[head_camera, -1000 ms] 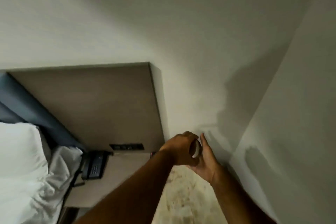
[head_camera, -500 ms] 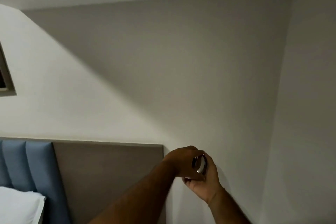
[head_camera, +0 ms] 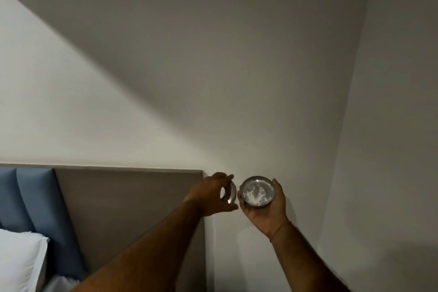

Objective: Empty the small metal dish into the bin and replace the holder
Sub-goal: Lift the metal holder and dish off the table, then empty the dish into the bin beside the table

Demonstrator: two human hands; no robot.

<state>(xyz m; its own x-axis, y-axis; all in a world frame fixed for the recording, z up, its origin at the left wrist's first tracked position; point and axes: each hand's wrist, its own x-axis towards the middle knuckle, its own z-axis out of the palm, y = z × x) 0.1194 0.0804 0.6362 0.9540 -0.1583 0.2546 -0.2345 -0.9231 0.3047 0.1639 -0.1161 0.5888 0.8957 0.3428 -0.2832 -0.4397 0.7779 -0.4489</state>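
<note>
Two metal pieces are in view, one in each hand, held up in front of the wall [head_camera: 237, 78] beside the headboard [head_camera: 128, 197]. The right hand [head_camera: 265, 206] carries the small metal dish [head_camera: 258, 191] from below, its fingers curled up around the rim, half closed; the dish is tipped toward the camera and has white powdery residue [head_camera: 254, 193] inside. The left hand [head_camera: 211, 194] pinches the ring-shaped metal holder [head_camera: 229, 193], thumb under and fingers over it.

The dish looks light, stiff and smooth, so it is probably a little slippery; I judge the best hold is at the rim or under the base, keeping it level until the bin, because the powder can spill easily. No bin is visible here. I count one dish, one holder, one white pillow [head_camera: 19, 261].
</note>
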